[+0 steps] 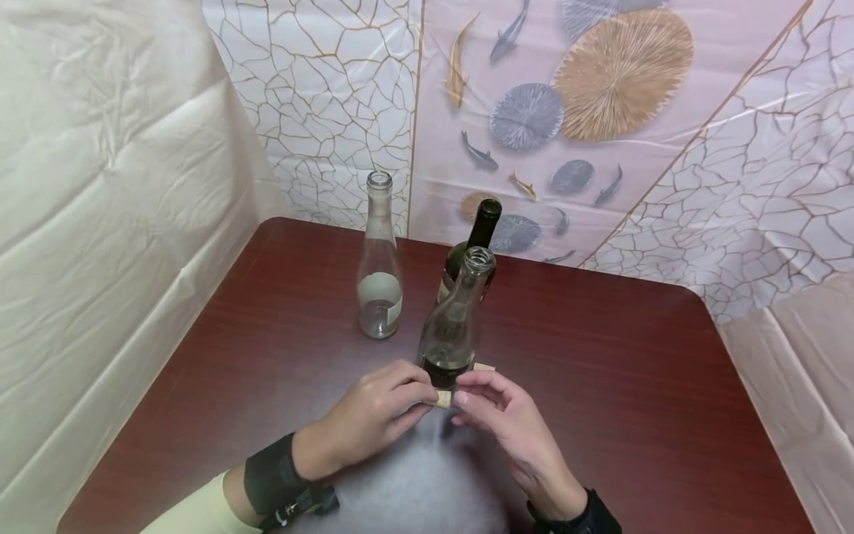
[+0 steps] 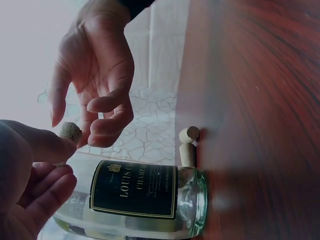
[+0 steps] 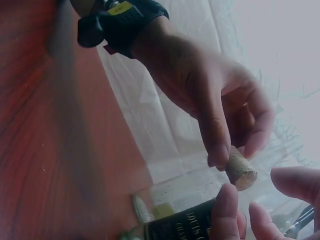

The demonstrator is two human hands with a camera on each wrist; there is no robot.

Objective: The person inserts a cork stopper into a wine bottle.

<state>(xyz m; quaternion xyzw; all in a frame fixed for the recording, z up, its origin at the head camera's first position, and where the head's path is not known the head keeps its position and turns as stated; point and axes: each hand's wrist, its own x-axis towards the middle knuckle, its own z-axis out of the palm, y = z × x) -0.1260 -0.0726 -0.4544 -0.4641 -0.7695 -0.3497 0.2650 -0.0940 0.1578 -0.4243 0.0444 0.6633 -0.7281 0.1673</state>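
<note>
My left hand point(image 1: 373, 408) pinches a small tan cork point(image 1: 443, 399) between thumb and fingers, one end sticking out toward the right. Facing it is my right hand point(image 1: 514, 423), its fingers loosely bent and apart from the cork, holding nothing. Just beyond both hands stands a clear glass bottle point(image 1: 451, 326), upright and uncorked. Its black label point(image 2: 134, 189) with gold lettering shows in the left wrist view. On the table by this bottle's base, that view also shows one cork point(image 2: 189, 134) beside another cork point(image 2: 188, 155).
Behind the near bottle stands a dark green bottle point(image 1: 488, 219), partly hidden by it. A second clear bottle point(image 1: 379, 259) with a pale label is farther back to the left. The reddish-brown table point(image 1: 600, 386) ends at patterned sheets point(image 1: 320, 96) hung along its back and sides.
</note>
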